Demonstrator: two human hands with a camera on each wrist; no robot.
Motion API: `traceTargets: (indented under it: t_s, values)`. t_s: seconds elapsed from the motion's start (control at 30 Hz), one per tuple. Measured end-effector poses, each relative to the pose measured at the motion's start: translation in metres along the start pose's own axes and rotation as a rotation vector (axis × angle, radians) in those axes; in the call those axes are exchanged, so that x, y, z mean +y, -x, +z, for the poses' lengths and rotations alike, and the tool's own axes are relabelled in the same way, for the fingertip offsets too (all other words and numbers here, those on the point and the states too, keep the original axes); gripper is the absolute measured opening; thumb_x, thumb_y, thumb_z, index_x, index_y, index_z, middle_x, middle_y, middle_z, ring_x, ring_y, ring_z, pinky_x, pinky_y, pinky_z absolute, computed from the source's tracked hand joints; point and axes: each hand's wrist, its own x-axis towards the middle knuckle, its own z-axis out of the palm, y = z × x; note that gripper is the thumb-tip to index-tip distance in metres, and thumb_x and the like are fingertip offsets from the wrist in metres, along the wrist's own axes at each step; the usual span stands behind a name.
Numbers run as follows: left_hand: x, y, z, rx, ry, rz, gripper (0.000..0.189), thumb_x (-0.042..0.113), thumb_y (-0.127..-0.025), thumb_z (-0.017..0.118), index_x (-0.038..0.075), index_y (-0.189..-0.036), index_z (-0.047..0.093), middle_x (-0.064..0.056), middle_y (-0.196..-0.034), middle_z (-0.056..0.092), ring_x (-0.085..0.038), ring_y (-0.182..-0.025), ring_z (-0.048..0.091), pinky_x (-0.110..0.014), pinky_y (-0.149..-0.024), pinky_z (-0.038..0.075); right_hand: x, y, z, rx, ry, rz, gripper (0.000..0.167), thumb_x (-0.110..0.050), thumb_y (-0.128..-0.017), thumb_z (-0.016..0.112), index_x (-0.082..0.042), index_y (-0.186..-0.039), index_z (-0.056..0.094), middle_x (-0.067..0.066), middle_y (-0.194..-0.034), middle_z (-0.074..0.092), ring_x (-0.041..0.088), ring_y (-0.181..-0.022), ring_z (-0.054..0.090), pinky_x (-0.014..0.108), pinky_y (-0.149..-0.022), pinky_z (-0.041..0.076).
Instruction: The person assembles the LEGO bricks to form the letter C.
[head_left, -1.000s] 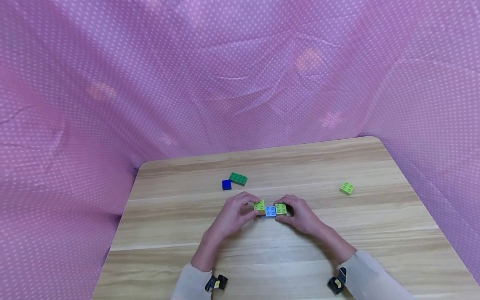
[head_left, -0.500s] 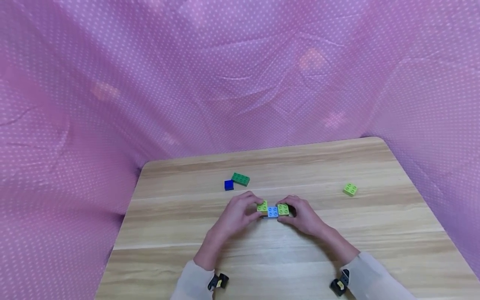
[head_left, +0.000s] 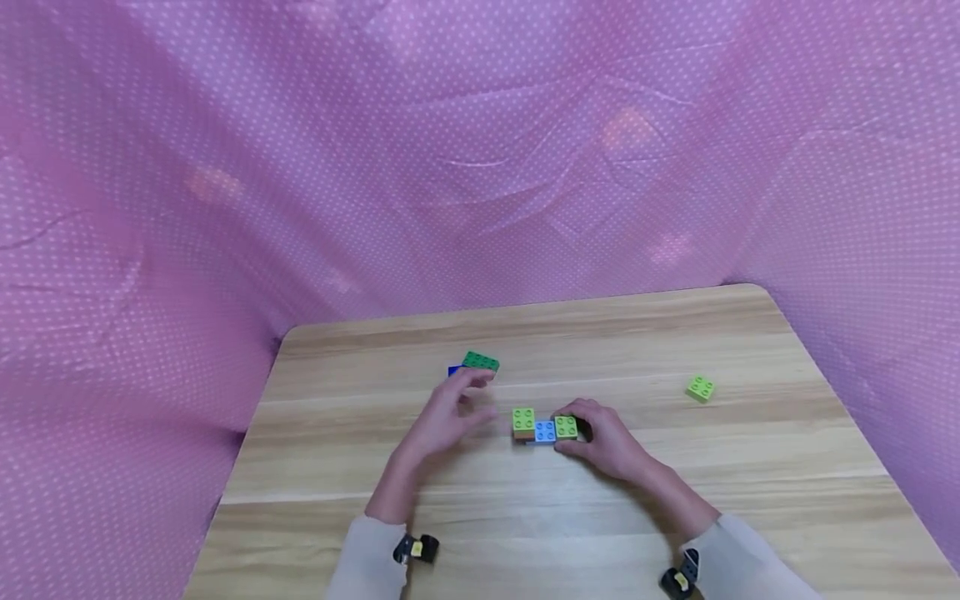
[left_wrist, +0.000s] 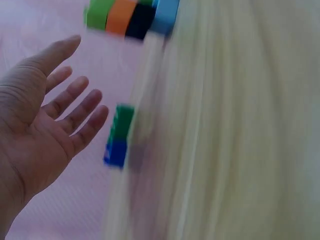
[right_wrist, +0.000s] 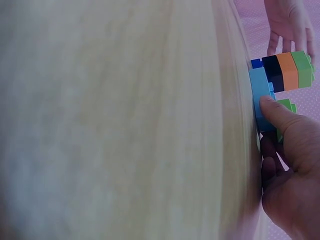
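On the wooden table [head_left: 600, 533], the right hand [head_left: 607, 438] pinches the right end of a stacked brick build [head_left: 545, 432], while the left hand [head_left: 441, 417], fingers loose, holds nothing near the green brick [head_left: 481, 361] and dark blue brick [head_left: 454, 370]. Stacking seems partway; adding one would call for a fingertip pinch and aligned studs.

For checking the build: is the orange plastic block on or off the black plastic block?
On: both wrist views show the orange block flush against the black block.
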Motion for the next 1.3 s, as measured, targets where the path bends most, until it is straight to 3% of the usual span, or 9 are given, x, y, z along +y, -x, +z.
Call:
traceTargets:
  t_s: [0.1,0.23,0.3,0.43,0.57,0.73,0.97,1.13,1.3]
  values:
    - [-0.020,-0.007,-0.018,0.084,-0.038,0.007,0.058,0.012,-0.093,0.083,0.007,-0.145,0.059,-0.022,-0.140,0.060,-0.041,-0.127,0.059,-0.057,-0.106,0.052,0.000,0.000,0.000,0.005,0.002,0.001,0.040,-0.017,-0.086,0.090,-0.015,-0.123,0.074,-0.009,-0.118,0.071,0.012,-0.110,0.064,0.035,-0.098,0.054]
    - [-0.041,-0.014,-0.036,0.148,-0.099,-0.069,0.062,0.012,-0.093,0.083,0.008,-0.149,0.056,-0.018,-0.146,0.057,-0.040,-0.138,0.052,-0.058,-0.117,0.042,-0.001,0.000,0.001,0.005,-0.001,0.000,0.040,-0.017,-0.086,0.090,-0.014,-0.123,0.074,-0.008,-0.118,0.071,0.013,-0.111,0.064,0.036,-0.098,0.054]
    - [-0.048,-0.017,-0.041,0.151,-0.101,-0.113,0.066,0.013,-0.093,0.083,0.009,-0.152,0.053,-0.014,-0.151,0.055,-0.037,-0.146,0.046,-0.056,-0.123,0.034,-0.001,0.000,0.001,0.003,-0.004,0.001,0.041,-0.017,-0.086,0.090,-0.013,-0.123,0.074,-0.008,-0.118,0.071,0.013,-0.111,0.064,0.036,-0.098,0.054]
    - [-0.060,-0.020,-0.045,0.117,-0.057,-0.178,0.068,0.012,-0.093,0.083,0.007,-0.153,0.052,-0.012,-0.151,0.057,-0.033,-0.148,0.046,-0.052,-0.127,0.030,-0.001,0.000,0.003,-0.003,0.000,0.009,0.041,-0.017,-0.086,0.090,-0.014,-0.124,0.074,-0.009,-0.118,0.071,0.012,-0.110,0.064,0.034,-0.098,0.054]
    - [-0.069,-0.021,-0.044,0.085,-0.038,-0.201,0.057,0.011,-0.092,0.083,0.007,-0.144,0.060,-0.010,-0.140,0.066,-0.031,-0.142,0.053,-0.047,-0.126,0.033,-0.001,0.000,0.004,-0.003,0.000,0.008,0.041,-0.017,-0.086,0.090,-0.015,-0.124,0.074,-0.009,-0.118,0.071,0.012,-0.110,0.064,0.034,-0.098,0.054]
    - [-0.073,-0.021,-0.041,0.107,-0.063,-0.188,0.043,0.011,-0.093,0.082,0.008,-0.134,0.068,-0.010,-0.133,0.070,-0.031,-0.135,0.059,-0.048,-0.121,0.040,0.000,0.000,0.003,0.001,0.002,0.003,0.041,-0.018,-0.086,0.090,-0.015,-0.124,0.074,-0.010,-0.117,0.070,0.011,-0.109,0.064,0.034,-0.097,0.055]
    - [-0.060,-0.018,-0.037,0.128,-0.068,-0.140,0.041,0.011,-0.094,0.082,0.008,-0.133,0.070,-0.011,-0.133,0.070,-0.032,-0.131,0.062,-0.050,-0.116,0.047,0.001,0.000,0.001,-0.002,0.006,0.002,0.040,-0.019,-0.086,0.090,-0.016,-0.123,0.074,-0.010,-0.117,0.071,0.011,-0.109,0.064,0.035,-0.097,0.055]
    - [-0.033,-0.010,-0.027,0.100,-0.046,-0.095,0.035,0.013,-0.095,0.082,0.014,-0.128,0.072,-0.006,-0.126,0.071,-0.027,-0.123,0.066,-0.047,-0.107,0.055,0.001,0.000,0.000,-0.001,0.003,-0.001,0.040,-0.019,-0.086,0.090,-0.016,-0.123,0.074,-0.009,-0.117,0.071,0.012,-0.110,0.064,0.035,-0.098,0.055]
    - [0.000,0.001,-0.011,0.074,-0.010,-0.064,0.033,0.018,-0.096,0.080,0.019,-0.128,0.072,0.002,-0.127,0.070,-0.023,-0.122,0.066,-0.047,-0.106,0.056,0.001,-0.001,0.000,0.005,0.006,-0.008,0.041,-0.018,-0.085,0.091,-0.015,-0.122,0.074,-0.009,-0.117,0.071,0.012,-0.109,0.064,0.036,-0.097,0.055]
